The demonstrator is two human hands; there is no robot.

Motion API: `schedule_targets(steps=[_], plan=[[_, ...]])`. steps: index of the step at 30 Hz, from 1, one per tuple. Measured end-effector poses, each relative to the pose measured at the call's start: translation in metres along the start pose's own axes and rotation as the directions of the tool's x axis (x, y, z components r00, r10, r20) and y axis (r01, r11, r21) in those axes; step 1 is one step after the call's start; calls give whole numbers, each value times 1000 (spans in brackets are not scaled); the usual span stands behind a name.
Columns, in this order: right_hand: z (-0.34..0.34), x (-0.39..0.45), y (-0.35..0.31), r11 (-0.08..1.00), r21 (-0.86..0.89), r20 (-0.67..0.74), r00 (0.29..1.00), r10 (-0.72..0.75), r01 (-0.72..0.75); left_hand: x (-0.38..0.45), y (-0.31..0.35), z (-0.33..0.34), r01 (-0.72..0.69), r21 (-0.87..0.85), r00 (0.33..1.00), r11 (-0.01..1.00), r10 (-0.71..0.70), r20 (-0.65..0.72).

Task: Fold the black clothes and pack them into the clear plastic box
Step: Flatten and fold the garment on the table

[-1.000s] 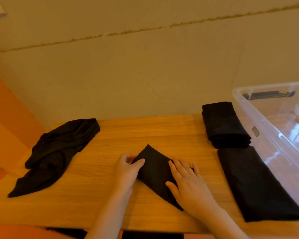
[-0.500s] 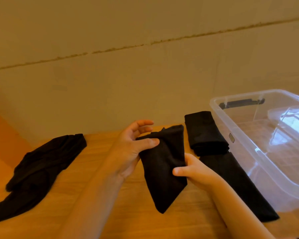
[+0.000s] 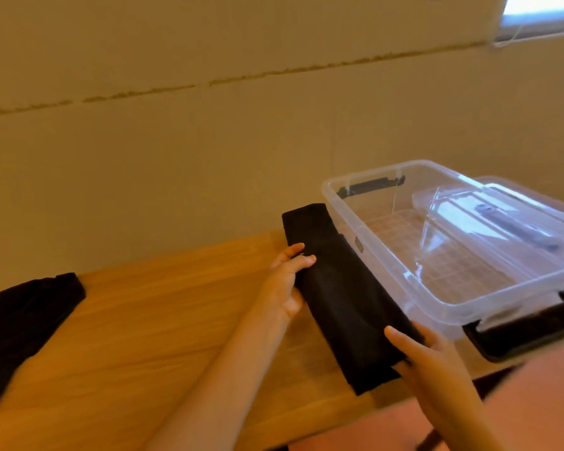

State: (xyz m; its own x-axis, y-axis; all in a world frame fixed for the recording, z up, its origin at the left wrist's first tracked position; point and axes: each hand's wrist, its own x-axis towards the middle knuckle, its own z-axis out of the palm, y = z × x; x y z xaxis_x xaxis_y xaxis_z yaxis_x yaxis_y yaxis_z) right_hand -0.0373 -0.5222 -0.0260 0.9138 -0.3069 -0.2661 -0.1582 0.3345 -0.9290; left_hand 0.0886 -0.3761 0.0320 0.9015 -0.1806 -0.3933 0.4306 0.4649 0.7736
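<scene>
no writing can be read; a small dark label (image 3: 358, 245) on the clear plastic box (image 3: 381, 252) is too blurred. both hands hold a folded black cloth (image 3: 345, 307) beside the box's near-left wall: the left hand (image 3: 288, 283) grips its far end, the right hand (image 3: 427, 362) pinches its near end. another folded black piece (image 3: 306, 219) lies by the table's (image 3: 163, 317) far edge, a loose black garment (image 3: 23, 317) at its left edge

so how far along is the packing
Nothing is packed yet: the box holds no clothes. Some folding looks done, with a folded piece lying beside it. In hand: left hand and right hand hold a folded cloth next to the box. Left: an unfolded garment at the table's far left, then packing everything.
</scene>
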Motion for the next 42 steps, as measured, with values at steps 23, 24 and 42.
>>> schedule_targets(steps=[23,24,42], plan=[[-7,-33,33,144,-813,214,521,-827,564,4,-81,-13,-589,741,482,-321,597,641],[1,-30,30,125,-814,272,563,-781,567,3,-77,-10,-552,720,542,-421,474,694],[14,-8,29,-81,-978,208,927,-313,192,12,-72,-3,-377,647,822,-663,83,563]])
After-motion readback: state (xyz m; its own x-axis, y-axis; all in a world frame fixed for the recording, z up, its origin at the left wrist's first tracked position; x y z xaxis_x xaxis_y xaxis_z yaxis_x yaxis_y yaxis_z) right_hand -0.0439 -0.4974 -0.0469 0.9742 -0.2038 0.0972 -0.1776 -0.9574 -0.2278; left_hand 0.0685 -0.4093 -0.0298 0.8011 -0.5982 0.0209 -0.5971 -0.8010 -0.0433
